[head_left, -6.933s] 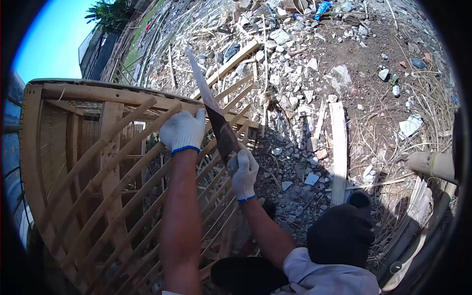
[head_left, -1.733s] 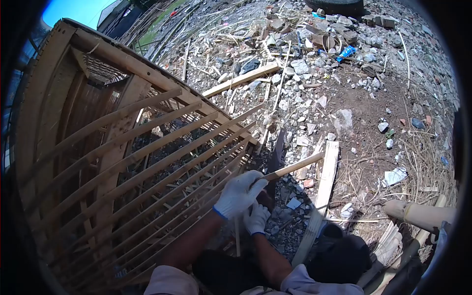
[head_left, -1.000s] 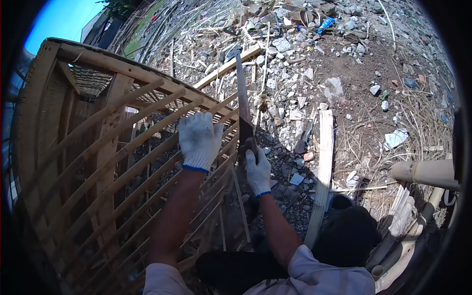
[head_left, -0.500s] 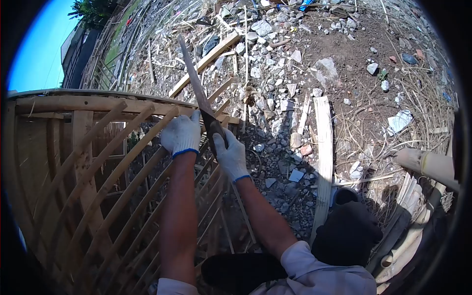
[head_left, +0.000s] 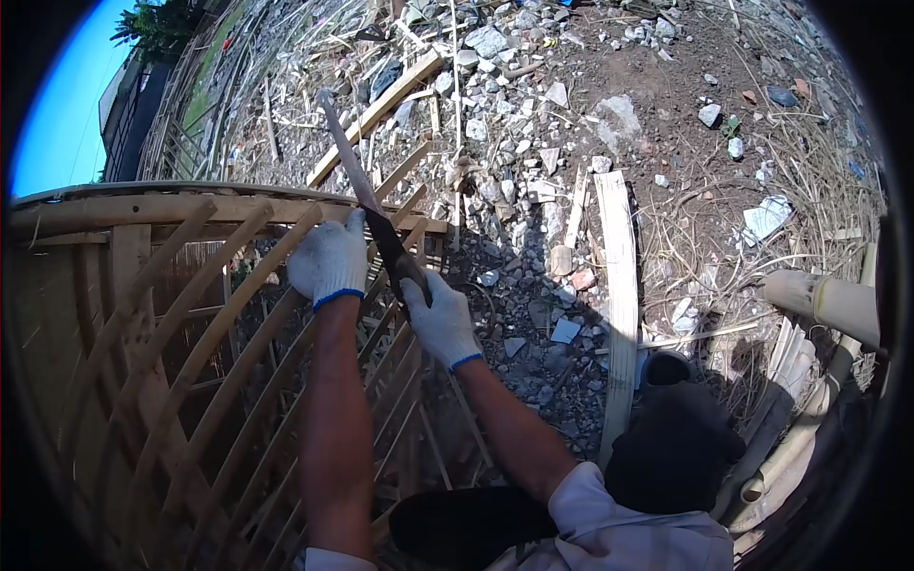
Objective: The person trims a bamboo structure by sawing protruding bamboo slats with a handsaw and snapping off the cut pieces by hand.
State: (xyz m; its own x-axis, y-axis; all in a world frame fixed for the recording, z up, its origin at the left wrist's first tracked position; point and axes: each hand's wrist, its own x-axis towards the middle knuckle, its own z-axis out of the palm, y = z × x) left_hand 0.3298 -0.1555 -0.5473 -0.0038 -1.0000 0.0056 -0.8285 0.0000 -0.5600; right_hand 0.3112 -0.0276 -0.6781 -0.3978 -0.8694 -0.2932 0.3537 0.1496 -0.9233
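Both my hands wear white knit gloves with blue cuffs. My right hand (head_left: 441,321) grips the handle of a long machete (head_left: 354,173), whose blade points up and away to the left. My left hand (head_left: 328,261) rests on a slat of a big bamboo cage frame (head_left: 181,324), right beside the blade's lower part. The frame's curved slats run diagonally under both forearms.
Rubble, stones and scrap wood cover the ground beyond the frame. A long pale plank (head_left: 621,295) lies to the right of my hands. Thick bamboo poles (head_left: 826,303) lie at the far right. My dark shoe (head_left: 674,443) is at lower right.
The machete has tilted further left and my right hand has dropped slightly. My left hand stays on the slat. The view has shifted a little to the right.
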